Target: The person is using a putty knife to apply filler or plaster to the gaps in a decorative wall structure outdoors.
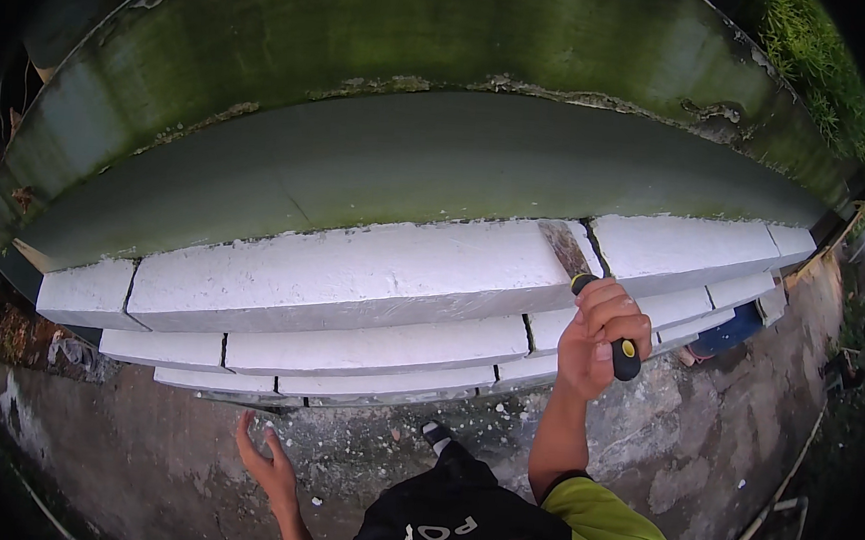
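Observation:
My right hand (603, 337) is wrapped round the black-and-yellow handle of a scraper (564, 251). Its wide, stained metal blade points away from me and lies over the top white block (372, 274), just left of a dark upright joint. Whether the blade presses on the surface I cannot tell. Lower down on the left, my left hand (267, 459) hangs in front of the lowest white course, fingers apart and holding nothing.
White blocks (387, 345) run across in stepped courses with dark gaps between them. Behind rises a grey-green mossy wall (441, 150). White flecks dot the rough concrete ground (640, 455). A blue tub (729, 331) stands at the right end, and plants (818, 66) grow top right.

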The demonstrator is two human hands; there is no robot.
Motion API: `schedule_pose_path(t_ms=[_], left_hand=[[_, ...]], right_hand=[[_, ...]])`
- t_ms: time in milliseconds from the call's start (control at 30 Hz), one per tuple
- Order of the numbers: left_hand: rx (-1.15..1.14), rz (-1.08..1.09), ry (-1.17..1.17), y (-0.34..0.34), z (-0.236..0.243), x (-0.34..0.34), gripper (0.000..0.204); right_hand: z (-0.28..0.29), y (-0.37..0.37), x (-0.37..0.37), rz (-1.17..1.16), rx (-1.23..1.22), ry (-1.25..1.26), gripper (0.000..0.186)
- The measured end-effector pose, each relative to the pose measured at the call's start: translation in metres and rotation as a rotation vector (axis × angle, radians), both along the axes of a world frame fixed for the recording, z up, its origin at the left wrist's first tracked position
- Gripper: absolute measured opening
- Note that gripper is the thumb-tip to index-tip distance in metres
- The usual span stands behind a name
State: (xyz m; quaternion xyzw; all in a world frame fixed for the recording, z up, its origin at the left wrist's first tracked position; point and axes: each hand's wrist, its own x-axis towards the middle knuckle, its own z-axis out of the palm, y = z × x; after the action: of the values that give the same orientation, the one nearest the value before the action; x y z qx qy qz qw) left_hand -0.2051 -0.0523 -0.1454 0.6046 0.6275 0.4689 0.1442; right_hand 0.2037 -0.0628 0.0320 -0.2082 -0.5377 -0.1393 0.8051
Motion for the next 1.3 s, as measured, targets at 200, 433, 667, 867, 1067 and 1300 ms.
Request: schedule_pose_path(t_ms=[200,433,667,867,1067,1300], left_hand=[[-0.007,0.011,-0.020,-0.006,-0.008,-0.005,0.043],[-0.014,0.000,-0.003,-0.003,-0.010,0.001,0.041],[0.306,-0.133,0.148,0.036,0.056,0.018,0.042],[0.688,-0.171,0.314,0.108,0.130,0.013,0.048],[0.784,-0.088,0.529,0.161,0.133,0.002,0.037],[1.088,0.023,0.442,0.197,0.120,0.008,0.041]], right_hand=[[-0.002,-0.014,-0.007,0.026,0.159,0.128,0.028],[-0.009,-0.002,-0.022,0.011,0.058,0.047,0.025],[0.015,-0.017,-0.078,0.083,0.100,-0.303,0.031],[0.008,0.037,-0.112,0.200,-0.099,-0.253,0.023],[0.008,0.006,-0.123,0.262,0.081,-0.069,0.028],[0.015,0.046,-0.136,0.206,-0.125,-0.137,0.028]])
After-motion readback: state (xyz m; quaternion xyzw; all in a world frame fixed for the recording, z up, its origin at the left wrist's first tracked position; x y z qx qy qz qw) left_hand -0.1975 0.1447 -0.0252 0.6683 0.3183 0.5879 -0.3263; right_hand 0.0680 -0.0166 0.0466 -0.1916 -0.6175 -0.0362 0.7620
